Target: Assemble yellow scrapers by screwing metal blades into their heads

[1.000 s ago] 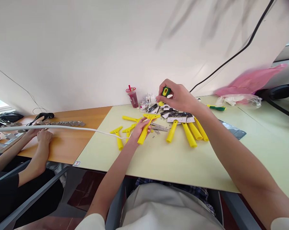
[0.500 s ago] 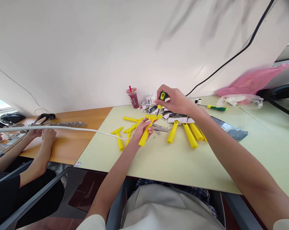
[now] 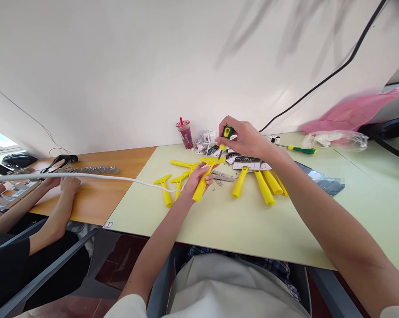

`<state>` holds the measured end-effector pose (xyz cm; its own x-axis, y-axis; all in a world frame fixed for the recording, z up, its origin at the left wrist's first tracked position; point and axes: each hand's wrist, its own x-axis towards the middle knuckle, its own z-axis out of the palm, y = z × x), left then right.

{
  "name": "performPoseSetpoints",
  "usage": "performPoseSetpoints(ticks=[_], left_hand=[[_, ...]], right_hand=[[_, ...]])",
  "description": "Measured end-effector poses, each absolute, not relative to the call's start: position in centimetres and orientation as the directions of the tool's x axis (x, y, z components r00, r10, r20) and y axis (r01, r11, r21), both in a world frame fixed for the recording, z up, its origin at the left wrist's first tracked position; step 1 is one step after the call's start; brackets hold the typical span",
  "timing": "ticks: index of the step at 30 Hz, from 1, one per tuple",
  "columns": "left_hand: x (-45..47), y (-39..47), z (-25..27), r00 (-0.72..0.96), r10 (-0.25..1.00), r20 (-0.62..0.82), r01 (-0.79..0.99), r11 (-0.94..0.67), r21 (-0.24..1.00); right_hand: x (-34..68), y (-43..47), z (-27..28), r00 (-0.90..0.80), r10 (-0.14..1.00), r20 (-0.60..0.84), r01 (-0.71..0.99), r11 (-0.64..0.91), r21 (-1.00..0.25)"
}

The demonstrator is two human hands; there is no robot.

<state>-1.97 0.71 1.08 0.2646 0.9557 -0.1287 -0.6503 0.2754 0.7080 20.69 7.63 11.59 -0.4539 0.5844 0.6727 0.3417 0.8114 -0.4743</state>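
My left hand (image 3: 196, 180) is closed around a yellow scraper (image 3: 200, 187), whose wide head points away from me. Held upright in my right hand (image 3: 241, 137) is a green and yellow screwdriver (image 3: 227, 131); its tip meets the scraper's head. Left of the scraper lie several loose yellow scraper handles (image 3: 165, 191). To the right are more yellow scrapers (image 3: 264, 189) with black and white cards (image 3: 246, 163) over their heads. Thin metal blades (image 3: 223, 177) and tiny screws (image 3: 214, 189) rest on the table just beyond my left hand.
A red drink cup (image 3: 185, 134) stands by the wall. A second screwdriver (image 3: 302, 149), a dark phone-like slab (image 3: 321, 179) and a pink bag (image 3: 348, 112) lie to the right. A white cable (image 3: 120, 178) crosses in front. At the left, a co-worker's hands (image 3: 69, 182) rest over the wooden table.
The view has shifted slightly. Both hands keep their hold, the screwdriver staying on the scraper's head; nothing else has visibly moved.
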Motion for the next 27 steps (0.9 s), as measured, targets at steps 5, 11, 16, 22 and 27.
performPoseSetpoints(ticks=[5, 11, 16, 22, 27], left_hand=[[-1.79, 0.64, 1.29, 0.244, 0.959, -0.142, -0.631, 0.268, 0.728], [-1.78, 0.55, 1.34, 0.226, 0.965, -0.134, -0.625, 0.249, 0.740], [-1.54, 0.55, 1.08, 0.232, 0.965, -0.125, -0.612, 0.245, 0.752], [-1.30, 0.44, 1.06, 0.221, 0.968, -0.120, -0.636, 0.236, 0.735], [-1.44, 0.45, 1.21, 0.187, 0.974, -0.127, -0.657, 0.220, 0.721]], right_hand=[[20.65, 7.70, 11.44, -0.466, 0.579, 0.669, 0.339, 0.815, -0.470], [20.75, 7.40, 11.74, -0.473, 0.593, 0.651, 0.356, 0.805, -0.474], [20.80, 7.29, 11.88, -0.499, 0.574, 0.649, 0.376, 0.818, -0.435], [20.62, 7.12, 11.69, -0.544, 0.514, 0.663, 0.358, 0.857, -0.371], [20.64, 7.05, 11.60, -0.548, 0.527, 0.649, 0.332, 0.850, -0.410]])
